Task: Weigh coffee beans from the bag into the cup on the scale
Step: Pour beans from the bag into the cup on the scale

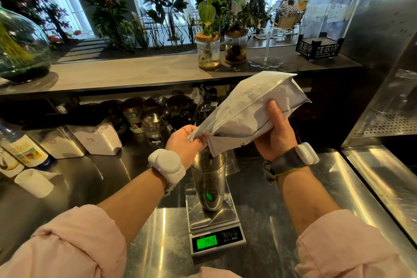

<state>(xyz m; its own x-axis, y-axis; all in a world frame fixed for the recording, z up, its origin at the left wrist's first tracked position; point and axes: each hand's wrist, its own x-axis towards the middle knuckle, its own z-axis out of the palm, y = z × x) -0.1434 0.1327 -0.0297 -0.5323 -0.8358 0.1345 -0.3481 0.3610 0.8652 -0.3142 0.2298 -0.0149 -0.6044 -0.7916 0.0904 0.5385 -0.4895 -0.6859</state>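
A tall steel cup stands on the steel scale, whose green display is lit. Tilted above the cup is a white coffee bag, its open mouth pointing down over the rim. My left hand pinches the bag's lower corner at the mouth. My right hand grips the bag's body from below, thumb up along its side. The cup's inside looks dark; beans in it cannot be made out.
The scale sits on a steel counter. White canisters, jars and bottles stand at the back left, a white paper cup lies at the left. A raised shelf with plant jars runs behind; a steel machine is at the right.
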